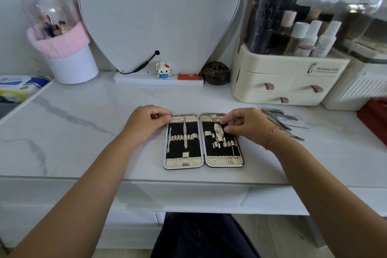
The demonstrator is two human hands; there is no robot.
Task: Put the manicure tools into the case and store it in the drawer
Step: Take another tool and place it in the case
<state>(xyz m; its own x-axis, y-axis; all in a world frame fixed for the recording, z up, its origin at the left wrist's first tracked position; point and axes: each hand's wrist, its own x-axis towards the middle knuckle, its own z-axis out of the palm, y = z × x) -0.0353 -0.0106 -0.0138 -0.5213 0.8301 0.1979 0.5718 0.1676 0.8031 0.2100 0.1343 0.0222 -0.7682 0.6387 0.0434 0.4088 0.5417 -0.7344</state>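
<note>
Packing step in progress: case (203,140) lies open flat on the desk (83,123), partly filled. Left hand (146,121), fingers curled, pins its upper left corner. Right hand (244,124) pinches something small over the right half; what it is cannot be told. Loose tools (280,121) wait just right of the case; each needs sliding under a loop.

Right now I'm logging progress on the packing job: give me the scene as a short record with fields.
case: open flat on the marble top
left hand: on the case's upper left corner
right hand: fingers at the right half's slots
tools in case: a few strapped in
tools outside: pile right of the case
</note>
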